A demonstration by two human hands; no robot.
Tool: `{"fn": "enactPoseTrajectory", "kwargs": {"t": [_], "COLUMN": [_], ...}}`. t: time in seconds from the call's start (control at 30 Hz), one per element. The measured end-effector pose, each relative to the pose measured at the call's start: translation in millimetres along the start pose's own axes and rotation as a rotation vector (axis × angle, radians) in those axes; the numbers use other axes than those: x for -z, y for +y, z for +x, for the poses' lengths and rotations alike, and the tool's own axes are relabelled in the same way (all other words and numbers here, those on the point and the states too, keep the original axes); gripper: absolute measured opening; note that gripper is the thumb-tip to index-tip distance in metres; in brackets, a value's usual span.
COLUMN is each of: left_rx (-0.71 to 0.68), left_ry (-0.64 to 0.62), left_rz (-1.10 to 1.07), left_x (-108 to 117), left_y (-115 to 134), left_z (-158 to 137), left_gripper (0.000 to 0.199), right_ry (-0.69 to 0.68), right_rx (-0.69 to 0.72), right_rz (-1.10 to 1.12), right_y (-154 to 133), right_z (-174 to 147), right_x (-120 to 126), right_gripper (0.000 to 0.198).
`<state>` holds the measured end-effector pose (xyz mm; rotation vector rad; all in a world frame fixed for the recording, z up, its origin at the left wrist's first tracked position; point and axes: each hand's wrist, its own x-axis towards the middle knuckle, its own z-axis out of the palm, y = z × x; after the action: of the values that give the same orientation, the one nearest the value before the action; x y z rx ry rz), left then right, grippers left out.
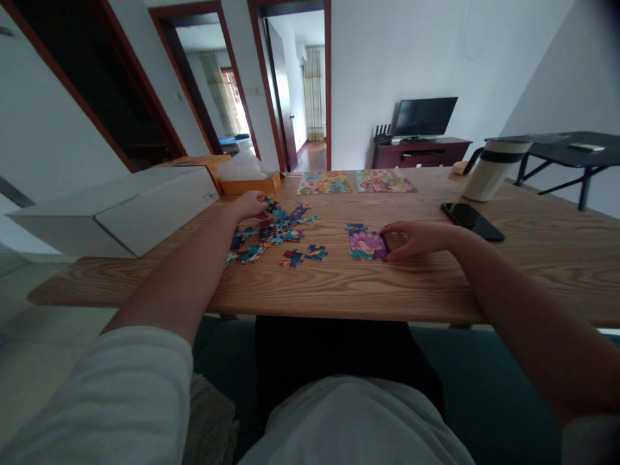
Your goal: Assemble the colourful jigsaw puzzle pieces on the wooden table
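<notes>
Nearest to where I stand is the seated person's pale shirt, above black trousers and a dark green seat. Past the wood-grain tabletop's front edge lie two loose jigsaw pieces, side by side. To their right is a joined jigsaw section, mostly purple, with blue along its top and teal at its bottom left. The right hand stands wide, its thumb and forefinger spread apart in a C, their tips touching that section's right side near the upper and lower corners.

Off to the left is a heap of jigsaw pieces, blue and orange, some overlapping. The left hand is over its far side, fingers curled narrowly at a dark blue piece; I cannot tell whether it is gripped or only touched.

A black smartphone lies flat beyond the right hand, and a long white box stands left of the heap. Farther back are an orange box tray holding clear plastic, two colourful picture panels and a cream tumbler. Across the room, a television sits on a reddish cabinet
</notes>
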<state>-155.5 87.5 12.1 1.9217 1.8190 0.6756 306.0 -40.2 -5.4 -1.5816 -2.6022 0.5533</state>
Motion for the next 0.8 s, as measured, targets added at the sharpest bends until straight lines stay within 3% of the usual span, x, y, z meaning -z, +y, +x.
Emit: {"fn": "enactPoseTrajectory", "kwargs": {"t": [0.07,0.17,0.3,0.5,0.7,0.8], "left_rx": [0.047,0.058,0.065,0.108,0.049,0.043], "left_ry": [-0.006,-0.021,-0.016,0.094,-0.001,-0.057], "left_rz": [-0.208,-0.351,-0.349,-0.368,-0.482,-0.536], "left_x": [-1,0,5,12,14,11], "left_y": [-3,-1,7,13,19,25], "left_z": [0,-1,-8,-18,-22,-28], "left_gripper": [0.029,0.036,0.027,0.031,0.028,0.037], "right_ry": [-0.005,-0.013,-0.019,-0.017,-0.021,-0.019], "right_rx": [0.000,0.003,0.001,-0.008,-0.011,-0.015], "right_rz": [0.001,0.007,0.008,0.001,-0.013,-0.003], "right_y": [-1,0,3,3,2,1], "right_z": [0,-1,0,1,0,0], "right_x": [0,0,0,0,0,1], "right_gripper": [0.093,0.097,0.092,0.094,0.097,0.097]}}
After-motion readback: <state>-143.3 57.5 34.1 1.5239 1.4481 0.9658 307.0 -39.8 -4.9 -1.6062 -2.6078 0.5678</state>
